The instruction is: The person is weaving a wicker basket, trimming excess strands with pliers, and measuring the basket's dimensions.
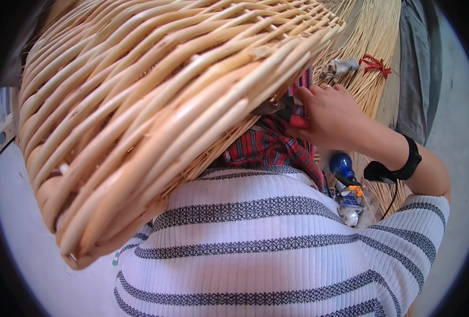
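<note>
I see right fingers curled against plaid cloth, hold unclear; left fingers unseen. Inadequate support could tip the wicker basket.

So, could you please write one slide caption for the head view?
Large woven wicker piece in the foreground, the person's right hand at the red plaid cloth.

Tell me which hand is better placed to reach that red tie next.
Probably your right: the right hand is in view, below and left of the red tie, with the woven wicker off to its left. Your left hand isn't visible. I can't tell whether the right one holds anything.
</note>
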`<action>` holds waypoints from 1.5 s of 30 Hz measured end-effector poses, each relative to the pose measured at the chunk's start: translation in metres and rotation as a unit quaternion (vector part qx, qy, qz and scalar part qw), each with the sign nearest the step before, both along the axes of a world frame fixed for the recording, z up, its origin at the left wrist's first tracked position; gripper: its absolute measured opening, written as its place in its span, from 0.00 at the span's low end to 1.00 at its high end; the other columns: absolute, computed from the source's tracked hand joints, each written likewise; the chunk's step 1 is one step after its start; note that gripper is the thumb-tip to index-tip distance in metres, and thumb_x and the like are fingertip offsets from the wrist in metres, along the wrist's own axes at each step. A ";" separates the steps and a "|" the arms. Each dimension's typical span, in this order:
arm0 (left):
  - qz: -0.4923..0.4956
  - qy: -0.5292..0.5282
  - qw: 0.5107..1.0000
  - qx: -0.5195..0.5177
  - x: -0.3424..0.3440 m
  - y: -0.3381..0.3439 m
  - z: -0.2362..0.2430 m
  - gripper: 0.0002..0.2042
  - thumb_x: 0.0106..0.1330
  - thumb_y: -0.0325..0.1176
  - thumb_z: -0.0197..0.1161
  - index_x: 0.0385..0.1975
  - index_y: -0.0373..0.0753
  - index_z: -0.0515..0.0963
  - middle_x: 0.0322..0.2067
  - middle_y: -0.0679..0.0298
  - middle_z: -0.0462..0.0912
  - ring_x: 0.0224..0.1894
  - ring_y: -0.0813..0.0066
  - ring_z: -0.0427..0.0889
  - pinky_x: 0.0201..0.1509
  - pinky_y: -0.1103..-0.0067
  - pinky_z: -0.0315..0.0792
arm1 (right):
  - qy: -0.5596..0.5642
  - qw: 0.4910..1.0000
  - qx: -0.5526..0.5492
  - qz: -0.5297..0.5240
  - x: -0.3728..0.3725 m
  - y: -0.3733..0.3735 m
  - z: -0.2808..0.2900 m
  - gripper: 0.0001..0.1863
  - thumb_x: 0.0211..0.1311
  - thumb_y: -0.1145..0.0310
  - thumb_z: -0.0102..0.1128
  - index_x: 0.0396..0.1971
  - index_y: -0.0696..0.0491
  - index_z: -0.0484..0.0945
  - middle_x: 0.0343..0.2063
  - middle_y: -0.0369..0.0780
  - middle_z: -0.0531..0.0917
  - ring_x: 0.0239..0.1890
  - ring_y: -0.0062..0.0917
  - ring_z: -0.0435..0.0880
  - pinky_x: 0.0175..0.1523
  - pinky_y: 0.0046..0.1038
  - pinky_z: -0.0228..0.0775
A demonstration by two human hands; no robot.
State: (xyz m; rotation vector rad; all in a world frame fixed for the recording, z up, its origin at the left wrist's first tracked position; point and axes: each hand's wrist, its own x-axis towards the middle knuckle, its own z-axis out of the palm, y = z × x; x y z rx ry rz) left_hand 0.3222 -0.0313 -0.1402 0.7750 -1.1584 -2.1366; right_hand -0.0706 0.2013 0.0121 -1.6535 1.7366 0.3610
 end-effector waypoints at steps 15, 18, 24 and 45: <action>0.008 -0.001 1.000 0.027 0.028 0.000 -0.014 0.45 0.58 0.60 0.71 0.67 0.32 0.64 0.59 0.56 0.78 0.57 0.64 0.80 0.62 0.71 0.75 | 0.047 0.990 0.117 0.058 0.007 -0.026 0.011 0.38 0.54 0.42 0.68 0.55 0.57 0.73 0.36 0.47 0.84 0.42 0.42 0.85 0.52 0.40 0.73; 0.005 0.002 0.999 0.039 0.027 0.003 -0.020 0.45 0.58 0.60 0.71 0.67 0.32 0.64 0.59 0.56 0.78 0.57 0.64 0.80 0.63 0.71 0.75 | 0.014 0.988 0.147 0.046 0.005 -0.031 0.009 0.38 0.54 0.43 0.68 0.55 0.58 0.73 0.34 0.45 0.84 0.40 0.42 0.85 0.53 0.40 0.73; 0.007 0.003 0.998 0.059 0.031 0.004 -0.025 0.45 0.58 0.60 0.70 0.67 0.32 0.64 0.59 0.56 0.77 0.57 0.63 0.80 0.63 0.70 0.75 | 0.037 0.990 0.104 0.085 0.006 -0.024 0.000 0.40 0.54 0.44 0.68 0.58 0.59 0.71 0.33 0.47 0.85 0.38 0.41 0.86 0.47 0.38 0.75; 0.036 0.004 0.992 0.119 0.056 0.014 -0.044 0.45 0.59 0.61 0.69 0.68 0.32 0.64 0.60 0.56 0.77 0.58 0.63 0.80 0.63 0.70 0.75 | 0.044 0.987 0.133 0.081 -0.018 -0.004 0.002 0.36 0.53 0.47 0.68 0.54 0.57 0.73 0.32 0.46 0.83 0.38 0.42 0.85 0.47 0.42 0.73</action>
